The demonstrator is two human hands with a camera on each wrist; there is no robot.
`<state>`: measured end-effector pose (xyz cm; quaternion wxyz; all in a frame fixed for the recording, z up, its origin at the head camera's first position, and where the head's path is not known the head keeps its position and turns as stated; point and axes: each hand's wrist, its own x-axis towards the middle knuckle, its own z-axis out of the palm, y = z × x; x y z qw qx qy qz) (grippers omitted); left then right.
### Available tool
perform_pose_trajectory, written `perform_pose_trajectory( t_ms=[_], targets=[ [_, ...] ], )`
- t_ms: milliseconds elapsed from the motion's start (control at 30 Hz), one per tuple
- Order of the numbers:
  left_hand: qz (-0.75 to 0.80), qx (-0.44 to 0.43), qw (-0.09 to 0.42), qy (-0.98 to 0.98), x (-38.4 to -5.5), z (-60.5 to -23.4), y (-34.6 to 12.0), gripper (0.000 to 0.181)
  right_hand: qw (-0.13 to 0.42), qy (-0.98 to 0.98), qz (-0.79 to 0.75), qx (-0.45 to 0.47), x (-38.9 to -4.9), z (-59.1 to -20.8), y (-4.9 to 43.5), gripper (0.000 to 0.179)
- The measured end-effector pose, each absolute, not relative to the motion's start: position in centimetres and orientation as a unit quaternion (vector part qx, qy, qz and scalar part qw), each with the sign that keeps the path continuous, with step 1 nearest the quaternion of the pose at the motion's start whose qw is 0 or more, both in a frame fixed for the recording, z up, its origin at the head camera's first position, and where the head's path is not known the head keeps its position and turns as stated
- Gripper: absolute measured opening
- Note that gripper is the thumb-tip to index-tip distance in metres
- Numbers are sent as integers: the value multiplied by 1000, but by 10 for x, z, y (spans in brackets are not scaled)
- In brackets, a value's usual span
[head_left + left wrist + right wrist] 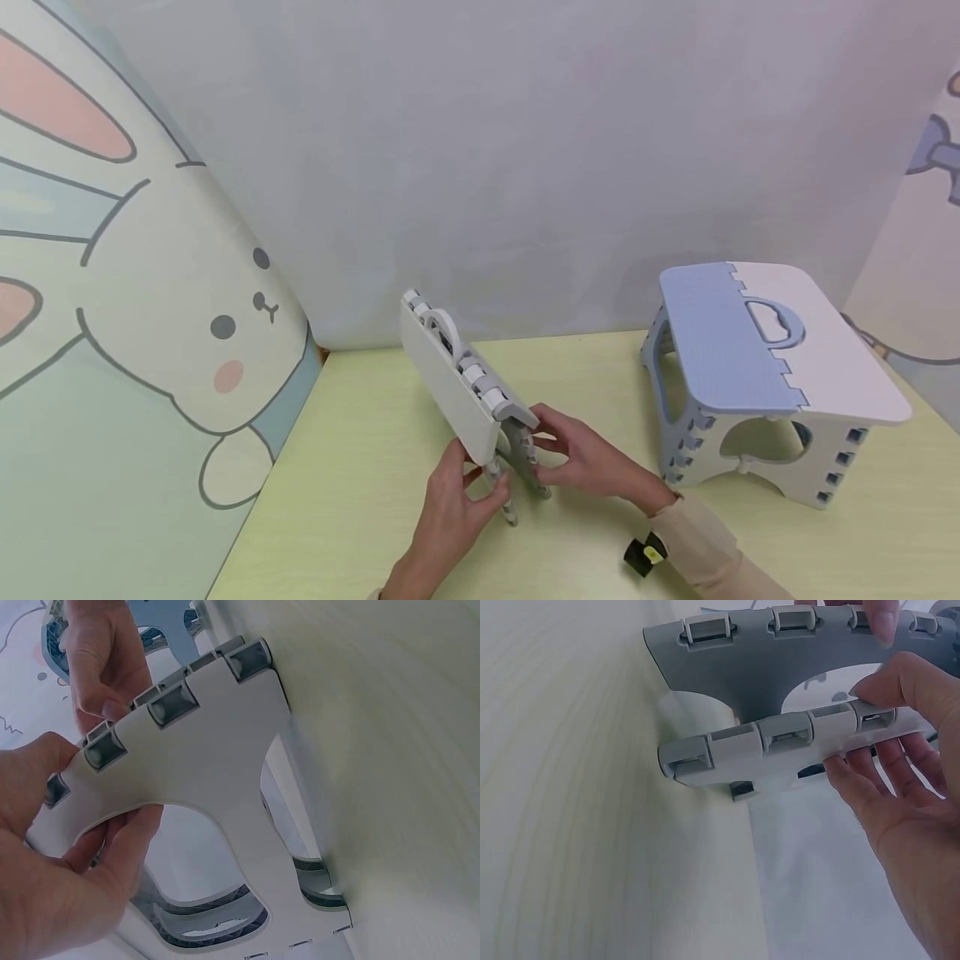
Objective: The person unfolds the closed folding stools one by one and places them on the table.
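Observation:
A white and grey folding stool (447, 385) stands tilted and partly folded on the table in the head view, its loop handle (444, 329) at the top ridge. My left hand (452, 510) pinches one white leg panel (206, 742) by its hinged edge, thumb on one side and fingers through the cutout. With my right hand (583, 454) I hold the hinged edge of the opposite leg panel (735, 754), thumb on top and fingers beneath. A gap separates the two leg panels. The stool's inner side is mostly hidden in the head view.
A blue and white folding stool (720, 354) stands unfolded at the right of the pale green table (360, 467). A small black object with a yellow mark (640, 556) is beside my right sleeve (697, 542). A grey wall (525, 183) rises behind; a rabbit picture (172, 275) covers the left side.

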<state>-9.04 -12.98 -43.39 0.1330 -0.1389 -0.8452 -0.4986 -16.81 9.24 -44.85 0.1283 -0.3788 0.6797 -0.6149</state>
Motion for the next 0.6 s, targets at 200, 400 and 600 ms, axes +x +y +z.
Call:
perform_pose_trajectory(
  t_ms=[200,400,600],
  targets=[
    [-502,-138,136,-843,-90,-434,-131,52,128,679,-617,-377,-169,-448,94,62],
    [-500,-139,146,-842,-91,-434,-132,51,127,682,-615,-375,-171,-449,95,63],
    [-502,-140,143,-842,-91,-435,-135,52,129,686,-613,-369,-171,-448,96,63]
  ],
)
